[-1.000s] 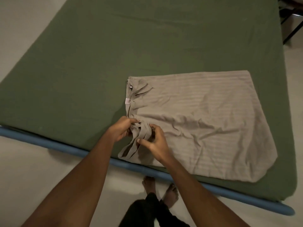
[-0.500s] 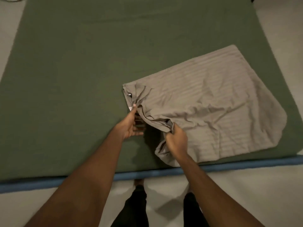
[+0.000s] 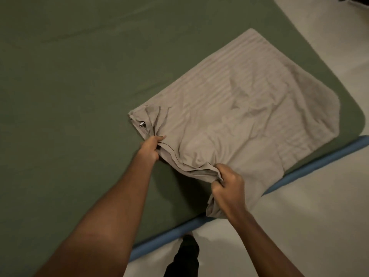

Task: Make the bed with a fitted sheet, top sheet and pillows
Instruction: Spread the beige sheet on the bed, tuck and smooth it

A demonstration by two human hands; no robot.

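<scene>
A beige striped pillowcase (image 3: pixel 249 108) lies flat and wrinkled on the green fitted sheet (image 3: pixel 69 86) that covers the mattress, near the bed's front right corner. Its open end faces me, with a small zipper pull (image 3: pixel 141 123) at the left corner. My left hand (image 3: pixel 150 148) pinches the opening's edge just below that zipper. My right hand (image 3: pixel 229 184) grips the bunched lower part of the same opening, lifted slightly off the sheet. The fabric between my hands is stretched into a fold.
The blue bed frame edge (image 3: pixel 311 162) runs along the mattress's near side. Pale floor (image 3: pixel 309 226) lies to the right and below. My dark trouser leg (image 3: pixel 185 256) stands close to the frame.
My hands have spread further apart along the pillowcase opening, pulling it taut. The left hand went from open beside the cloth to pinching it. The view has tilted clockwise.
</scene>
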